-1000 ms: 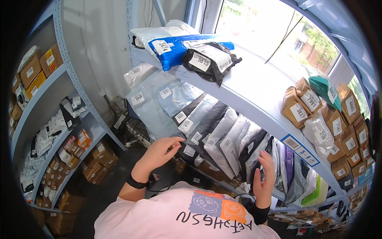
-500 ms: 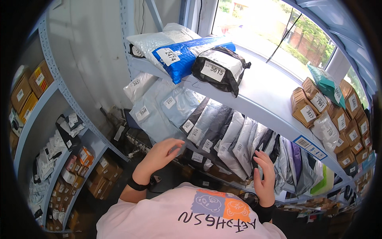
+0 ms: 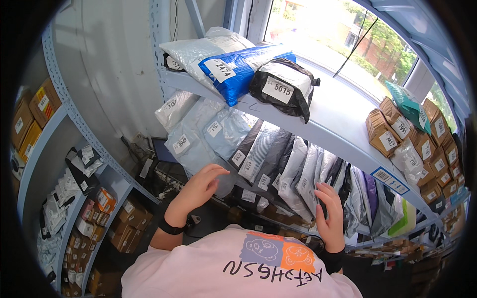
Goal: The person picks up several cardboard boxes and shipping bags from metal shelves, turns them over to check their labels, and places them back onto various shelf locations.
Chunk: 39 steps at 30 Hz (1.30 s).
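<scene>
My left hand (image 3: 199, 189) is raised with its fingers loosely bent and apart, holding nothing. It hovers before the light-blue poly mailer bags (image 3: 190, 144) at the left end of the lower shelf. My right hand (image 3: 329, 212) is up too, fingers spread and empty, in front of a row of upright grey and white mailer bags (image 3: 293, 174). I cannot tell whether its fingertips touch the bags. Above them, on the upper shelf (image 3: 328, 94), lie a blue mailer (image 3: 233, 92), a black-and-white wrapped parcel (image 3: 285, 107) and a silvery-white bag (image 3: 191, 48).
Brown cardboard parcels (image 3: 381, 130) and a teal bag (image 3: 407, 108) stand at the upper shelf's right end. A second rack (image 3: 69, 218) with small bags and boxes curves along my left. Behind the upper shelf is a window (image 3: 343, 35); a thin black cable hangs before it.
My left hand has risen slightly, its fingers a little more bent. My right hand has shifted up a little. The view has turned slightly; the parcels look unmoved on the shelves.
</scene>
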Available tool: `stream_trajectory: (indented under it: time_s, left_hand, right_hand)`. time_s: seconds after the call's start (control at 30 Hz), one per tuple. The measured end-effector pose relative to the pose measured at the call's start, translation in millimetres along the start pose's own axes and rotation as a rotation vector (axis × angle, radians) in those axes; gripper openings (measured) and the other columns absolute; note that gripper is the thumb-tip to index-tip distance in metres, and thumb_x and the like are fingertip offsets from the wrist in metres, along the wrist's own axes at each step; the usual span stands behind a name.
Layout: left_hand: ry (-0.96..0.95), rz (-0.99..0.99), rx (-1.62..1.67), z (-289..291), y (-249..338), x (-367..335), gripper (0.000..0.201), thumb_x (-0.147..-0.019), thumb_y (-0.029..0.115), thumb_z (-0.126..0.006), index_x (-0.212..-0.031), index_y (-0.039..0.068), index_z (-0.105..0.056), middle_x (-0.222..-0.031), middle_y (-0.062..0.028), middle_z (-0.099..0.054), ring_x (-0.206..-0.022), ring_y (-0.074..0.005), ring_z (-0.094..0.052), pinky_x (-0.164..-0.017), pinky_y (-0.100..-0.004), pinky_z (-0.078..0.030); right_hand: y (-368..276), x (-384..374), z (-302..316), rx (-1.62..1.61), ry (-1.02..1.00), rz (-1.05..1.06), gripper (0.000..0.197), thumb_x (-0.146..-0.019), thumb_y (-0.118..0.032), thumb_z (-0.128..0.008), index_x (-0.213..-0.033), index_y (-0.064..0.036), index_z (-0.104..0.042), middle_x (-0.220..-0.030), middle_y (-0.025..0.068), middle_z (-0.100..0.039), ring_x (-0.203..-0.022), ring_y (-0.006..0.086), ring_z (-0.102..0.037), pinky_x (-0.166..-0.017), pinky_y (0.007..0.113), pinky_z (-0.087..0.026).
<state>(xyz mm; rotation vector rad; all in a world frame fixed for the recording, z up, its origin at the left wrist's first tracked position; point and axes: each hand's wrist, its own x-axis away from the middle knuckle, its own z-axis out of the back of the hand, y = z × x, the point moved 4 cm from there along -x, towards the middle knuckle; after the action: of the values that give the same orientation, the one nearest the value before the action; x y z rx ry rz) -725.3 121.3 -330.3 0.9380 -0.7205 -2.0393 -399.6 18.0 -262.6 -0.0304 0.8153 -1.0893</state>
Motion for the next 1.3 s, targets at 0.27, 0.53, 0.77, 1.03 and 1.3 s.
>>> stream_trajectory:
  time_s: [0.27,0.53,0.77,1.03,1.3]
  left_hand:
    - [0.068,-0.126,-0.088,8.2,-1.4,8.6,0.042,-0.085,-0.009,-0.053,-0.123,0.007,-0.059,-0.128,-0.0123,-0.054,-0.102,-0.0262,-0.059,-0.085,-0.0313,-0.049]
    - [0.191,-0.367,-0.035,17.5,78.3,-43.6,0.038,-0.085,-0.005,-0.057,-0.123,0.003,-0.058,-0.122,-0.0145,-0.061,-0.116,-0.0325,-0.057,-0.1,-0.038,-0.044]
    - [0.387,-0.43,-0.034,25.6,118.0,-90.7,0.039,-0.088,-0.001,-0.057,-0.127,0.002,-0.055,-0.127,-0.0137,-0.059,-0.118,-0.028,-0.057,-0.101,-0.0369,-0.045]
    - [0.443,-0.287,0.198,19.0,94.5,-111.2,0.055,-0.09,0.003,-0.06,-0.142,0.004,-0.04,-0.141,-0.0158,-0.046,-0.126,-0.0264,-0.051,-0.101,-0.0372,-0.046]
    - [0.388,-0.251,0.445,-6.9,117.1,-132.9,0.092,-0.083,0.009,-0.073,-0.155,0.007,-0.016,-0.147,-0.0205,-0.037,-0.127,-0.0311,-0.05,-0.099,-0.0398,-0.047]
  right_hand:
    - [-21.0,-19.7,4.6,0.053,-0.039,0.035,0.039,-0.084,0.0,-0.058,-0.123,-0.0016,-0.059,-0.13,0.017,-0.059,-0.124,0.0374,-0.052,-0.105,0.044,-0.038]
    - [-46.7,-129.4,18.8,0.205,0.184,0.13,0.057,-0.087,-0.022,-0.069,-0.134,0.0035,-0.048,-0.125,0.0255,-0.058,-0.117,0.0408,-0.055,-0.101,0.044,-0.043]
    - [-15.7,-188.3,-22.2,0.433,0.261,0.035,0.038,-0.086,-0.037,-0.07,-0.088,0.0004,-0.061,-0.087,0.0159,-0.065,-0.088,0.0312,-0.063,-0.078,0.043,-0.049]
    - [17.3,-194.0,-5.0,-0.389,0.434,-0.152,0.018,-0.094,-0.015,-0.056,-0.101,0.0003,-0.061,-0.07,0.0121,-0.059,-0.061,0.0184,-0.057,-0.056,0.035,-0.043]
    - [-0.9,-163.2,11.6,-0.983,0.336,-0.168,0.014,-0.098,-0.013,-0.053,-0.097,0.0014,-0.057,-0.083,0.0008,-0.055,-0.077,0.0063,-0.055,-0.07,0.023,-0.051]
